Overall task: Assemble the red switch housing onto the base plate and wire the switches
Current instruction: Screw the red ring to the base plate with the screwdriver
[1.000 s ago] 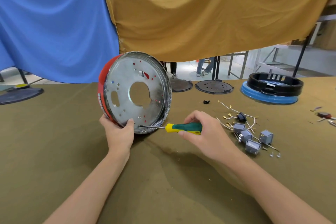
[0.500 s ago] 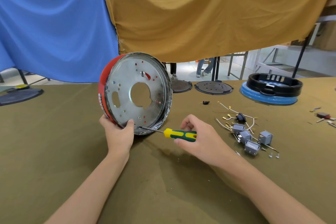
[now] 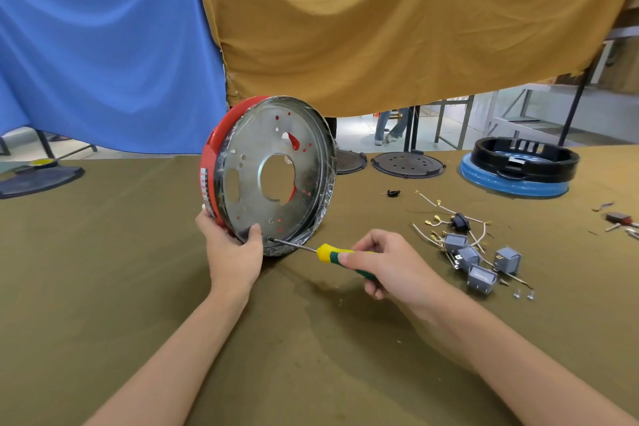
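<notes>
The round metal base plate (image 3: 273, 149) stands on edge on the table, its face turned toward me, with the red switch housing (image 3: 210, 162) behind it. My left hand (image 3: 231, 252) grips the lower left rim of both, thumb on the plate's face. My right hand (image 3: 390, 264) holds a yellow and green screwdriver (image 3: 326, 252); its tip sits at a hole near the plate's bottom edge. Several grey switches (image 3: 479, 263) and loose wires (image 3: 446, 214) with brass terminals lie to the right.
A black ring on a blue base (image 3: 518, 169) stands at the back right. Two dark round discs (image 3: 408, 164) lie behind the plate, another dark disc (image 3: 38, 178) at the far left. Small screws (image 3: 524, 294) lie near the switches. Blue and ochre cloths hang behind the olive table (image 3: 103, 270).
My right hand has shifted its hold on the screwdriver handle, fingers turning around it, while the tip stays at the same hole. The plate tilted slightly; my left hand kept its grip.
</notes>
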A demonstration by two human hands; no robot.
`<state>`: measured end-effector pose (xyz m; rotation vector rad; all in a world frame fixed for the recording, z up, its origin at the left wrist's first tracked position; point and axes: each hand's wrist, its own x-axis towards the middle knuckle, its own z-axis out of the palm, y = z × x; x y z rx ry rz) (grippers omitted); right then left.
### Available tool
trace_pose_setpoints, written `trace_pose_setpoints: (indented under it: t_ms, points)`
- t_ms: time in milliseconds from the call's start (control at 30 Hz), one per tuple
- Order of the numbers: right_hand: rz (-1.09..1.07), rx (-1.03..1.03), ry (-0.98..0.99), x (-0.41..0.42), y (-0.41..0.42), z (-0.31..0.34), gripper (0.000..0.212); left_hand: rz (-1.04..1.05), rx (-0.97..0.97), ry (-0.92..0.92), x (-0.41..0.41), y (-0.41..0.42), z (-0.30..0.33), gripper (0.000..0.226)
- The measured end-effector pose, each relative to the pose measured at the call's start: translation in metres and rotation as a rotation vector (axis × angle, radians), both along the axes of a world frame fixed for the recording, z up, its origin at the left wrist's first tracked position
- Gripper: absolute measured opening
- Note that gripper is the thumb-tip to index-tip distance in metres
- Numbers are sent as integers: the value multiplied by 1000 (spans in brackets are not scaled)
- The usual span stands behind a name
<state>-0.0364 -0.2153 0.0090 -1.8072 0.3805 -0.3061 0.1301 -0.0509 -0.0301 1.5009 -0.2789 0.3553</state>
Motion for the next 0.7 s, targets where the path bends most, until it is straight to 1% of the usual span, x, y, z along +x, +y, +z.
trace_pose_setpoints:
  t_ms: [33, 100, 133, 167, 200, 367, 467, 567, 700]
  points:
    - [-8, -113, -21, 0, 1, 0, 26, 0, -13, 12, 1, 1, 0, 56]
    - [-24, -417, -72, 1, 3, -2, 26, -3, -56, 42, 2, 2, 0, 56]
    - [-19, -531, -89, 1, 4, -3, 26, -4, -78, 55, 2, 2, 0, 57]
    - [-11, -578, -102, 1, 5, -3, 26, -3, -92, 62, 2, 3, 0, 57]
    - [-7, -564, -111, 1, 6, -3, 26, -3, -93, 60, 2, 3, 0, 58]
    - [-27, -189, -37, 3, 1, -3, 29, -27, 20, -22, -2, 1, 2, 57]
    - [-16, -3, -7, 3, 0, -5, 32, -26, 36, -25, -4, 1, 2, 59]
    - [-6, 99, 15, 3, 0, -4, 30, -16, 47, -29, -5, 1, 3, 58]
    - [-14, 156, 45, 3, -1, -4, 31, -18, 45, -23, -5, 1, 2, 58]
